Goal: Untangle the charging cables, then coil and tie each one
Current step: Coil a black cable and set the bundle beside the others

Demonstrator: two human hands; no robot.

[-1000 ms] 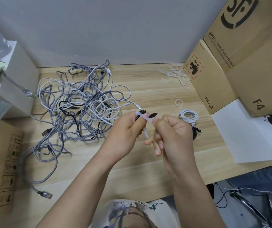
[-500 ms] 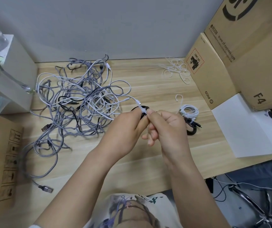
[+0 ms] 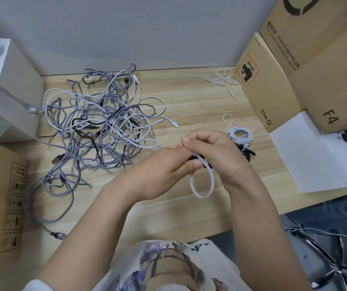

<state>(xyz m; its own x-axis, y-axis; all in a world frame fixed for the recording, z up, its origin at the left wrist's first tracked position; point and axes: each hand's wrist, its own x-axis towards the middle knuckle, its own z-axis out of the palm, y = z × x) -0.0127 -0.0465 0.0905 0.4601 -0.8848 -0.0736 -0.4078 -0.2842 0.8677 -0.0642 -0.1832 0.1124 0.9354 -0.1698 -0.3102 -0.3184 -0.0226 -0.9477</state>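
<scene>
Both your left hand (image 3: 164, 166) and right hand (image 3: 216, 152) pinch the springy white cable tie (image 3: 203, 181); grip near its head, since it's probably slick.

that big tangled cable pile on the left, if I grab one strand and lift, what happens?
Likely floppy: the tangled cables lie in loose, sagging loops on the table. Strands cross and thread through each other, so lifting one would probably drag several along. Braided grey jackets look textured, so probably not slippery in a grip.
</scene>
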